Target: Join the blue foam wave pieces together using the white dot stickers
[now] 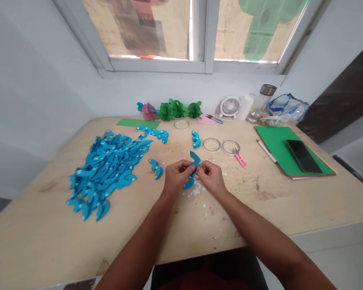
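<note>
Between my two hands is a blue curved paper piece (195, 158), held just above the middle of the table. My left hand (179, 173) pinches it from the left. The fingertips of my right hand (211, 175) are closed at its right edge; whether they grip the paper or a small bit on it is hidden. Small white scraps (196, 188) lie under the hands. To the left spreads a big heap of blue curved paper pieces (111, 161) with white squares on them. A smaller blue cluster (156, 169) lies beside my left hand, and another blue piece (196, 139) lies beyond.
Rolls of thin tape (211, 138) and pink-handled snips (240, 158) lie beyond my right hand. A phone (303, 156) rests on a green folder (278, 141) at right. Green paper shapes (178, 109), a small fan (230, 106) and a bottle (261, 102) line the back wall.
</note>
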`<state>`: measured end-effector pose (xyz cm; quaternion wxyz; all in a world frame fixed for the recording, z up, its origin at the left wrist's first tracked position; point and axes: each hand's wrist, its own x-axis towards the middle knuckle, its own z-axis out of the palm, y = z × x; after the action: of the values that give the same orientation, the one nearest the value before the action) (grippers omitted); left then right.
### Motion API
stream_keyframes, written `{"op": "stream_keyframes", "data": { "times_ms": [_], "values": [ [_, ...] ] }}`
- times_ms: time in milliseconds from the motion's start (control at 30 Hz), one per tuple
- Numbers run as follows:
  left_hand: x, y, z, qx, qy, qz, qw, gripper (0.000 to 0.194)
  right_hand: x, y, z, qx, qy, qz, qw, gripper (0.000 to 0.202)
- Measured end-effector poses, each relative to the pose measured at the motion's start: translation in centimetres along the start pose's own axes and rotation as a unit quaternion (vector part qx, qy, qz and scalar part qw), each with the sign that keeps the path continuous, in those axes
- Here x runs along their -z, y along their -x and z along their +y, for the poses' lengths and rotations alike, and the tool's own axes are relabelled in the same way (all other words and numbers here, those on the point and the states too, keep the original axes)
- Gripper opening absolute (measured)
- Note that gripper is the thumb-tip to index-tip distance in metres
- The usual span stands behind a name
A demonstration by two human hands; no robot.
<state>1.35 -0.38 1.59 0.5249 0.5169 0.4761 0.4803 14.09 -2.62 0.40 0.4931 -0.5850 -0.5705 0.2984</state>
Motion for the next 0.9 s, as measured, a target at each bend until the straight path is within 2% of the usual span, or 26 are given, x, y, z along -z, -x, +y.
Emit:
{"op": "stream_keyframes", "data": {
  "times_ms": [333, 567, 900],
  "values": [
    [0.1, 0.0, 0.3, 0.030, 0.038, -0.008, 0.999, 0.021, -0.1, 0.0, 0.4, 0.004, -0.016, -0.009, 1.000, 0.011],
    [0.1, 0.1, 0.6, 0.032, 0.036, -0.008, 0.999, 0.021, -0.1, -0.1, 0.3, -0.016, -0.040, -0.011, 0.999, 0.019],
    [0.1, 0.0, 0.3, 0.034, 0.032, -0.013, 0.999, 0.019, -0.4, -0.4, 1.2, -0.042, -0.095, -0.019, 0.994, 0.010]
  ]
}}
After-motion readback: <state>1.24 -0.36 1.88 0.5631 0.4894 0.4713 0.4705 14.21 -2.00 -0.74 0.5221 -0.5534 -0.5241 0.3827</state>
